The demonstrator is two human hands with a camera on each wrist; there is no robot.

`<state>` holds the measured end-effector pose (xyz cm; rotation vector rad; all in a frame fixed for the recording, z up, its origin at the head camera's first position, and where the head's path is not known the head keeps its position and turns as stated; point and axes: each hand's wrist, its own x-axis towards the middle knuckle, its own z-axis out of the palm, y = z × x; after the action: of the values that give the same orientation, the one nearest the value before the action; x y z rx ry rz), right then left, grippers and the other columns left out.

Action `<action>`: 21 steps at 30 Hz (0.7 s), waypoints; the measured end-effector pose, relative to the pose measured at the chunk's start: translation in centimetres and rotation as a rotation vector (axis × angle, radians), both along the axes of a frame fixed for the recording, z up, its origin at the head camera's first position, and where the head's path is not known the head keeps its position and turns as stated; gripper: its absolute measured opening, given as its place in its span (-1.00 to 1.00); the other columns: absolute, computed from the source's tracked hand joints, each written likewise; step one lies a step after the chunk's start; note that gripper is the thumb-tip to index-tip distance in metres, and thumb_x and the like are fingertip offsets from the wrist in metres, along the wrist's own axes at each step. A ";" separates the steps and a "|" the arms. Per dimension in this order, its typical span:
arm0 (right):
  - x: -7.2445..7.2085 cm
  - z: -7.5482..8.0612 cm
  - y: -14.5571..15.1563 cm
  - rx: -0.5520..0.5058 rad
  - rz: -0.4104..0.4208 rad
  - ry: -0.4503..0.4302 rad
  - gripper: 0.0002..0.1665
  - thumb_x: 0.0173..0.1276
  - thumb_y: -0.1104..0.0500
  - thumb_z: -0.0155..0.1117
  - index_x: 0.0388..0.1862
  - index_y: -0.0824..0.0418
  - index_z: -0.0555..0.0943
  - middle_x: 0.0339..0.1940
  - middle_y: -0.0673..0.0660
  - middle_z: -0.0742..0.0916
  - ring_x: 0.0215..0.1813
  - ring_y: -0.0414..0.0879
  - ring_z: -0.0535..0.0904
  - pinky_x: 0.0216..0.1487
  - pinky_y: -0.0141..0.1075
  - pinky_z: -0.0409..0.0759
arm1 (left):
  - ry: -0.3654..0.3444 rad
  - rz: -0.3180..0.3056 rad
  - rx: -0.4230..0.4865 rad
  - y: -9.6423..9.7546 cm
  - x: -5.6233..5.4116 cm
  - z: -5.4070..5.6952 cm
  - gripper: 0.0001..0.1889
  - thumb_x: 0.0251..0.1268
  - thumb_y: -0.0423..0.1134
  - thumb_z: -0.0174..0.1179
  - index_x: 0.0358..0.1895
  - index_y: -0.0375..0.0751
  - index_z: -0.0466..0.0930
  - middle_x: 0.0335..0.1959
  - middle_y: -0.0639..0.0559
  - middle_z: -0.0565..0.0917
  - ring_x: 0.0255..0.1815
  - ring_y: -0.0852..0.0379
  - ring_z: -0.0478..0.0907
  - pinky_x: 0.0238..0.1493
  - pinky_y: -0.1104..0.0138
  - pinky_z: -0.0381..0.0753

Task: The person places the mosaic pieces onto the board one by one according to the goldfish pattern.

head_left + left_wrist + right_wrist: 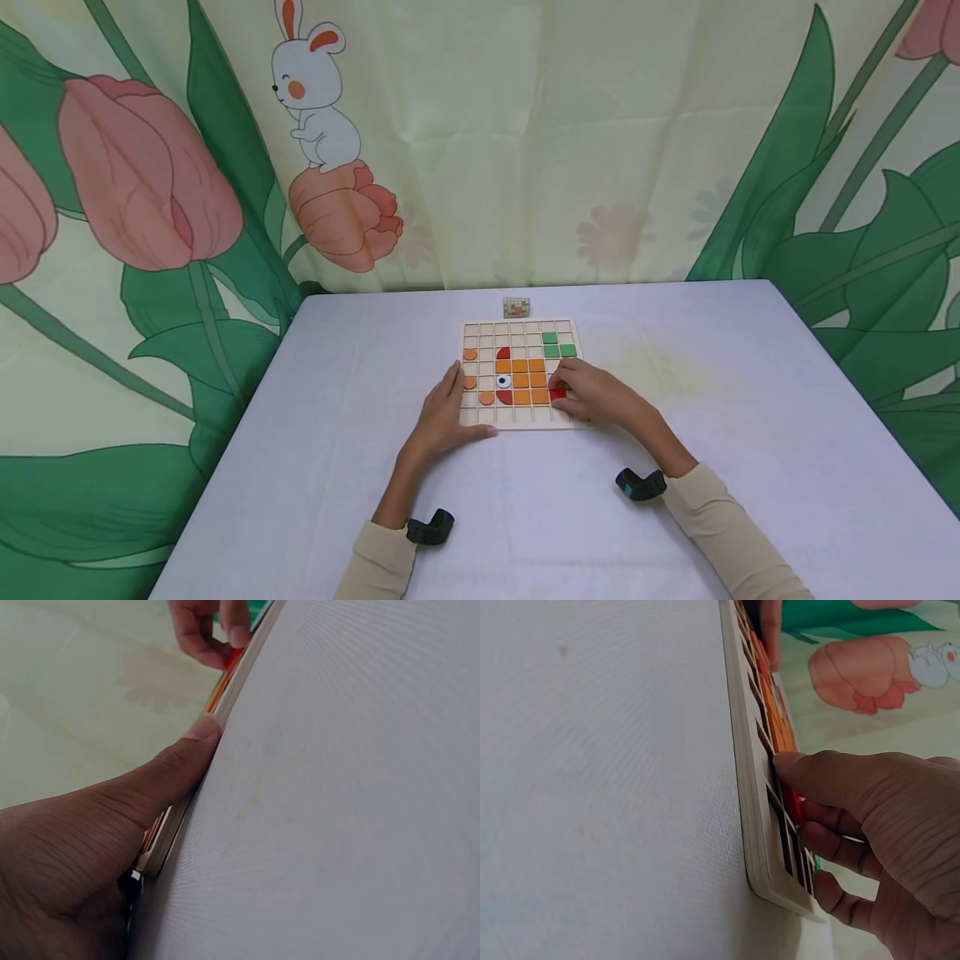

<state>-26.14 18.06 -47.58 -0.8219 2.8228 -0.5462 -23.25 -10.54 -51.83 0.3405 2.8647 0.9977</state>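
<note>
A pale wooden grid board [517, 419] lies on the table with flat coloured pieces in its cells. My left hand [441, 419] rests at the board's near left corner, fingers stretched along the left side and thumb along the front edge. Over the right part, my right hand [596, 393] pinches a red square tile [557, 394] between thumb and fingers, low at the board surface. Left of it sits a block of orange squares [528, 380]. An eye piece [503, 381] lies between two rounded red pieces [504, 353]. Round orange discs [487, 398] lie near the left side.
Green squares [567, 351] sit in the board's upper right cells. A small printed picture card [516, 307] is beyond the far edge. The white-covered table [360, 358] meets a patterned curtain [510, 150] behind. Black wrist cameras [431, 527] are worn on both wrists.
</note>
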 end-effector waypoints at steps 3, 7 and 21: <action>0.0 0.1 0.0 0.006 -0.006 -0.003 -0.67 0.25 0.02 0.45 -0.09 0.15 0.65 -0.12 0.01 0.57 -0.12 -0.11 0.44 -0.02 -0.25 0.56 | -0.002 -0.002 0.006 0.0 -0.1 0.1 0.34 -0.18 0.29 0.49 0.58 -0.21 -0.18 0.61 -0.06 -0.14 0.56 -0.11 -0.06 0.43 -0.01 0.15; -0.1 0.3 0.1 0.000 -0.002 -0.001 -0.65 0.25 0.02 0.44 -0.08 0.17 0.65 -0.10 0.03 0.57 -0.10 -0.10 0.45 0.00 -0.23 0.56 | -0.002 -0.004 0.014 0.0 -0.1 0.2 0.34 -0.18 0.27 0.50 0.57 -0.23 -0.17 0.61 -0.07 -0.14 0.56 -0.12 -0.05 0.42 -0.02 0.16; 0.0 -0.6 0.1 -0.058 -0.025 -0.004 -0.63 0.24 0.01 0.46 -0.06 0.17 0.64 -0.10 0.04 0.58 -0.03 -0.07 0.45 0.07 -0.20 0.55 | 0.016 -0.010 -0.009 -0.1 0.1 0.0 0.32 -0.17 0.29 0.48 0.58 -0.22 -0.15 0.61 -0.09 -0.13 0.55 -0.13 -0.03 0.43 -0.03 0.15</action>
<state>-26.12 18.13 -48.15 -0.7956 2.8291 -0.6352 -23.15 -10.61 -51.84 0.3638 2.8777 0.9848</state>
